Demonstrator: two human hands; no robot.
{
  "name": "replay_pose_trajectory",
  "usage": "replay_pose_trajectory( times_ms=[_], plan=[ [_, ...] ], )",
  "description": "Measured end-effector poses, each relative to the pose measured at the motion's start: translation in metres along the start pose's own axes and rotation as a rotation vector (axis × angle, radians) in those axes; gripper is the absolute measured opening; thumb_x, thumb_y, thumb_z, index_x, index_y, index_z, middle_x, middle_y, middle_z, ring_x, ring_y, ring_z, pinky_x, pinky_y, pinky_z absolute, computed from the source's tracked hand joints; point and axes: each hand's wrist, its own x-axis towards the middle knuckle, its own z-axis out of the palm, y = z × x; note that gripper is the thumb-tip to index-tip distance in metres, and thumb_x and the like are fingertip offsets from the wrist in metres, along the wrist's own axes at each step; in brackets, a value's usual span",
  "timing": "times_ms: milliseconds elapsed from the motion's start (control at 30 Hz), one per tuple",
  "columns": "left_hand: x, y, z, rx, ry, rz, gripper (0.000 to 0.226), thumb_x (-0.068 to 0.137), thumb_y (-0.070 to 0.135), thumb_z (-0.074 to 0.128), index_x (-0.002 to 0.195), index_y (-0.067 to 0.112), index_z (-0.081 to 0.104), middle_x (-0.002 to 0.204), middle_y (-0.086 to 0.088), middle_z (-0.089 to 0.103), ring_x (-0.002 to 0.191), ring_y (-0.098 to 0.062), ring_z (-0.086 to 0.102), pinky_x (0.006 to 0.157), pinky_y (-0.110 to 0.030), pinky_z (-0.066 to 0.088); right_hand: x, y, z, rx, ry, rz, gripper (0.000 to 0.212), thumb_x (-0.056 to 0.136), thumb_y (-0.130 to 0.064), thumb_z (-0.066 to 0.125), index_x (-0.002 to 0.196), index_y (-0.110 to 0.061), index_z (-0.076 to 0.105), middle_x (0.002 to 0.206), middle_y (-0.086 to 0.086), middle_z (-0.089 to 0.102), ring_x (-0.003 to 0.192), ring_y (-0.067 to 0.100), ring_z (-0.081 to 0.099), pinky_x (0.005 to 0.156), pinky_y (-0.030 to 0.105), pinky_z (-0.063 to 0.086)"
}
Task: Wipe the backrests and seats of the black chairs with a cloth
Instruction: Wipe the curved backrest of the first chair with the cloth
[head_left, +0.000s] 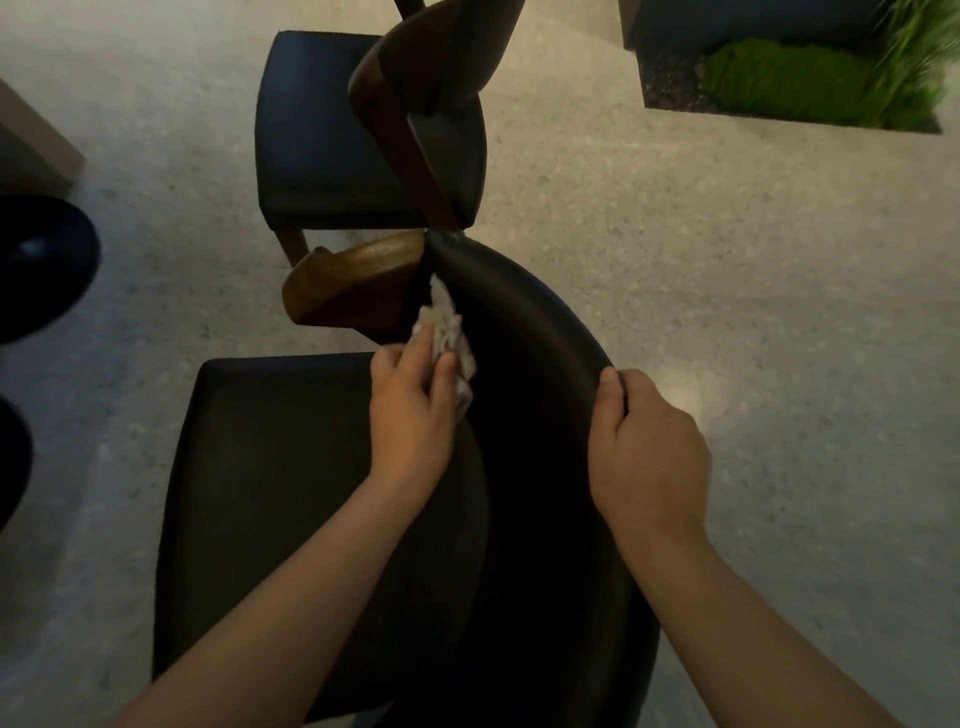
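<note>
Pressing a crumpled cloth against the curved black backrest, the left hand pinches it; unwiped backrest arcs rightward toward the right hand, which grips its top edge.

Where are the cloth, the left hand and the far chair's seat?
cloth (451, 335), head view, crumpled middle.
left hand (410, 410), head view, back of hand.
far chair seat (322, 140), head view, bare cushion.

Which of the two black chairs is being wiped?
The nearer chair: the left hand holds the cloth against its backrest, the right hand grips its rim. The farther chair is untouched.
</note>
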Motion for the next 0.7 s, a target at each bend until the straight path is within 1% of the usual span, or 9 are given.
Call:
replay_pose_trajectory(
  times_ms=[33, 133, 233, 300, 400, 467, 500, 600, 700],
  plan=[
    [0.000, 0.013, -0.001, 0.012, 0.012, 0.079, 0.039, 0.100, 0.028, 0.049, 0.138, 0.032, 0.044, 0.117, 0.008, 0.040, 0.099, 0.001, 0.050, 0.079, -0.011, 0.045, 0.000, 0.000, 0.000, 0.000, 0.000, -0.002, 0.043, 0.101, -0.041, 0.025, 0.089, -0.016, 0.057, 0.057, -0.007, 0.049, 0.049, 0.009, 0.048, 0.048, 0.026, 0.033],
    [0.010, 0.045, 0.004, 0.110, 0.063, 0.311, 0.042, 0.098, 0.024, 0.054, 0.140, 0.021, 0.047, 0.121, 0.004, 0.038, 0.101, 0.005, 0.046, 0.089, -0.006, 0.040, 0.000, -0.002, -0.001, -0.016, -0.002, 0.001, 0.044, 0.100, -0.042, 0.023, 0.088, -0.015, 0.056, 0.058, -0.004, 0.051, 0.050, 0.014, 0.051, 0.051, 0.030, 0.041],
    [0.033, 0.061, 0.016, 0.237, 0.079, 0.396, 0.044, 0.097, 0.027, 0.056, 0.140, 0.019, 0.048, 0.125, -0.001, 0.039, 0.106, -0.003, 0.043, 0.092, -0.004, 0.034, 0.000, -0.003, 0.000, -0.019, -0.003, 0.004, 0.047, 0.099, -0.043, 0.021, 0.086, -0.014, 0.056, 0.059, -0.002, 0.053, 0.051, 0.017, 0.052, 0.053, 0.035, 0.047],
    [0.052, 0.062, 0.018, 0.327, 0.109, 0.360, 0.041, 0.098, 0.032, 0.055, 0.136, 0.019, 0.052, 0.123, -0.001, 0.039, 0.103, -0.005, 0.045, 0.088, -0.007, 0.037, 0.000, -0.003, 0.000, -0.020, -0.007, 0.005, 0.048, 0.099, -0.043, 0.020, 0.088, -0.014, 0.057, 0.059, -0.001, 0.053, 0.051, 0.017, 0.053, 0.053, 0.036, 0.048],
    [0.068, 0.054, 0.011, 0.410, 0.144, 0.319, 0.032, 0.097, 0.037, 0.054, 0.125, 0.021, 0.058, 0.113, 0.003, 0.040, 0.095, -0.007, 0.049, 0.084, -0.017, 0.046, 0.000, -0.003, 0.000, -0.026, -0.011, 0.001, 0.050, 0.098, -0.045, 0.018, 0.090, -0.015, 0.058, 0.058, -0.002, 0.053, 0.050, 0.016, 0.053, 0.052, 0.037, 0.050],
    [0.067, 0.049, 0.008, 0.352, 0.147, 0.302, 0.029, 0.096, 0.033, 0.055, 0.122, 0.021, 0.059, 0.115, 0.000, 0.047, 0.099, -0.011, 0.053, 0.085, -0.022, 0.047, 0.000, -0.004, -0.001, -0.023, -0.014, 0.001, 0.051, 0.097, -0.045, 0.017, 0.091, -0.015, 0.058, 0.059, -0.002, 0.053, 0.050, 0.015, 0.053, 0.053, 0.036, 0.050],
    [0.064, 0.047, 0.008, 0.283, 0.147, 0.273, 0.029, 0.096, 0.030, 0.056, 0.123, 0.021, 0.059, 0.118, 0.000, 0.049, 0.102, -0.011, 0.054, 0.087, -0.021, 0.046, 0.000, -0.004, -0.002, -0.021, -0.014, 0.001, 0.051, 0.097, -0.045, 0.018, 0.092, -0.015, 0.058, 0.059, -0.003, 0.053, 0.049, 0.014, 0.053, 0.052, 0.035, 0.050],
    [0.047, 0.035, 0.004, 0.141, 0.154, 0.145, 0.028, 0.096, 0.027, 0.057, 0.124, 0.021, 0.057, 0.117, 0.009, 0.047, 0.104, -0.002, 0.053, 0.093, -0.019, 0.045, 0.000, -0.003, -0.003, -0.028, -0.018, -0.001, 0.048, 0.098, -0.044, 0.019, 0.091, -0.016, 0.058, 0.058, -0.006, 0.051, 0.049, 0.010, 0.051, 0.050, 0.029, 0.045],
    [0.024, 0.008, -0.003, 0.166, 0.070, 0.011, 0.023, 0.095, 0.029, 0.056, 0.116, 0.021, 0.058, 0.113, 0.009, 0.049, 0.098, -0.004, 0.056, 0.094, -0.034, 0.052, 0.000, -0.003, -0.003, -0.026, -0.030, 0.000, 0.045, 0.099, -0.042, 0.021, 0.093, -0.017, 0.058, 0.059, -0.008, 0.050, 0.049, 0.007, 0.049, 0.049, 0.025, 0.041]
  ],
)
